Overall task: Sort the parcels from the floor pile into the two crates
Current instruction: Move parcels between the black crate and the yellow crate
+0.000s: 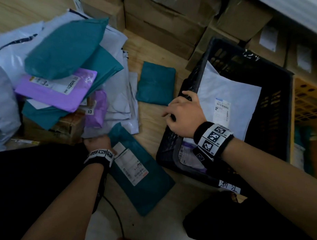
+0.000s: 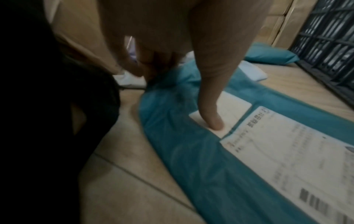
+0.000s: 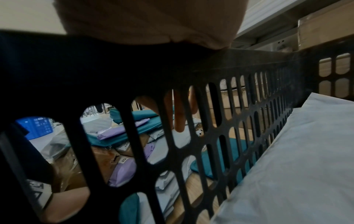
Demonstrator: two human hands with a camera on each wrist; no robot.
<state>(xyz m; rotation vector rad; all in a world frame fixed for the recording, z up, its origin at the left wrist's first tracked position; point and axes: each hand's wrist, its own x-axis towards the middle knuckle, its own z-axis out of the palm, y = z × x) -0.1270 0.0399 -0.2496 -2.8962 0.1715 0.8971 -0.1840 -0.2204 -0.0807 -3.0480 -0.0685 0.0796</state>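
Observation:
A teal parcel (image 1: 147, 183) with a white label (image 1: 130, 164) lies on the wood floor in front of me. My left hand (image 1: 96, 142) holds its far end. In the left wrist view the thumb (image 2: 214, 119) presses on the label and the curled fingers (image 2: 147, 68) pinch the bag's (image 2: 191, 159) bunched end. My right hand (image 1: 180, 112) grips the left rim of the black crate (image 1: 286, 97), and its fingers (image 3: 180, 116) show through the wall's holes (image 3: 229, 68). A white parcel (image 1: 229, 103) lies inside the crate.
The floor pile at the left holds teal (image 1: 67, 47), purple (image 1: 57, 89) and white bags. Another teal parcel (image 1: 156, 84) lies between the pile and the crate. A yellow crate (image 1: 308, 104) stands at the right edge. Cardboard boxes (image 1: 168, 20) line the back.

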